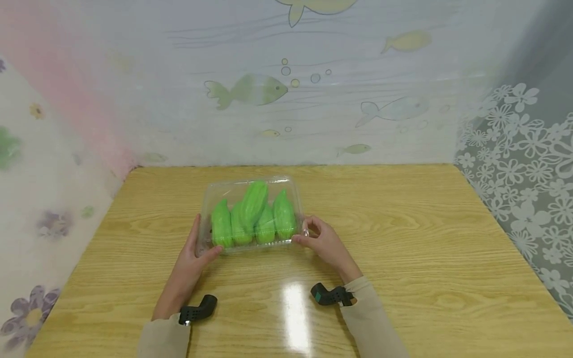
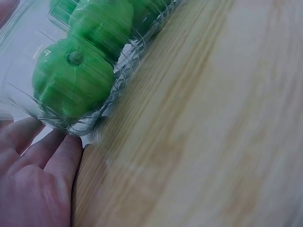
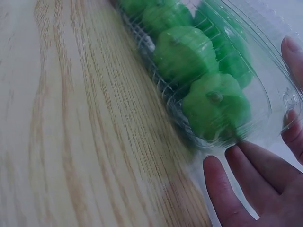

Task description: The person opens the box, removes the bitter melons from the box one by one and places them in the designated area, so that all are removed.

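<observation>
A clear plastic clamshell box (image 1: 279, 185) holds several bright green, ridged vegetables (image 1: 254, 205) with pointed tips, one lying across the others. Around the box's left end, my left hand (image 1: 193, 263) grips it, thumb at the near corner and fingers along the side. In the left wrist view, those fingers (image 2: 64, 153) meet the end wall of the box. At the near right corner my right hand (image 1: 326, 244) holds the box, thumb in front and index finger bent at the rim. The right wrist view shows its other fingers (image 3: 255, 172) against the box's end.
The box is over the left middle of a wood-grain table (image 1: 403, 238). Behind the table stands a wall covering (image 1: 331, 129) with printed fish, and a flower-patterned panel (image 1: 528, 174) borders the right side. Each wrist carries a black camera mount (image 1: 329, 294).
</observation>
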The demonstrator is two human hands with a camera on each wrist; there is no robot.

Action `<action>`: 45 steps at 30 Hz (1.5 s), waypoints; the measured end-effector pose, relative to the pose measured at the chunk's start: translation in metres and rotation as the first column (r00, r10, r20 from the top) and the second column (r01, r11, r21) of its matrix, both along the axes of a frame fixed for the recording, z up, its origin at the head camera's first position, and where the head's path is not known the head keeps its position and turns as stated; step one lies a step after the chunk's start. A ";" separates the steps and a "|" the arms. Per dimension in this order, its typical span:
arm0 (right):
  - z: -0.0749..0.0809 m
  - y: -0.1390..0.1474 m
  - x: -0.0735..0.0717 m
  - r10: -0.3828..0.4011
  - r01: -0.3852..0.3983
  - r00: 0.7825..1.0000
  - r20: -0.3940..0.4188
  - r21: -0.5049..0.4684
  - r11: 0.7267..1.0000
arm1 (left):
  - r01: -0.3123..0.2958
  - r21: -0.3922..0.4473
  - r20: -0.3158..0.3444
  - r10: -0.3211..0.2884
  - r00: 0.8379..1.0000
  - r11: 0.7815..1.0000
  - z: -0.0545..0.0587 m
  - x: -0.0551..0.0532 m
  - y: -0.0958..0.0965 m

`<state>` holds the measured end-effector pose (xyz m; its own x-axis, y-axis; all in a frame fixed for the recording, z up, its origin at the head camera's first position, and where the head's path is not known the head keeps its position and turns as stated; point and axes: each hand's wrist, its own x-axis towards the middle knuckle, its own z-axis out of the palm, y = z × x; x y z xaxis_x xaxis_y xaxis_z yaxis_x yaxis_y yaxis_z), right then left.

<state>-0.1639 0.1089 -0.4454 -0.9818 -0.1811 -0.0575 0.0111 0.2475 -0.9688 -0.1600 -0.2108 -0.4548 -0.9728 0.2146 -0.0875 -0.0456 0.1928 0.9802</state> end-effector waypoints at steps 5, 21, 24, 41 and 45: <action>-0.002 -0.001 -0.001 -0.001 0.001 1.000 -0.016 -0.012 1.000 | 0.000 -0.004 -0.005 0.000 1.000 1.000 0.001 -0.001 0.000; 0.026 -0.005 0.008 -0.006 0.006 1.000 -0.006 0.040 0.999 | -0.004 0.002 0.001 0.004 1.000 1.000 0.000 -0.003 -0.001; 0.014 -0.003 0.005 -0.024 0.025 1.000 -0.013 0.044 0.999 | -0.005 0.009 0.006 0.005 1.000 1.000 -0.001 -0.003 -0.001; 0.002 -0.003 0.000 -0.049 0.049 0.999 0.003 0.056 0.997 | -0.029 0.009 0.036 0.029 0.999 1.000 -0.002 -0.003 -0.001; 0.017 -0.001 0.005 0.042 -0.042 0.999 0.008 0.040 0.998 | -0.029 0.009 0.040 0.029 0.999 1.000 -0.001 -0.003 -0.001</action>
<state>-0.1593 0.1078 -0.4282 -0.9729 -0.2196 -0.0726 0.0067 0.2868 -0.9580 -0.1632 -0.2117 -0.4559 -0.9743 0.1875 -0.1247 -0.0905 0.1812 0.9793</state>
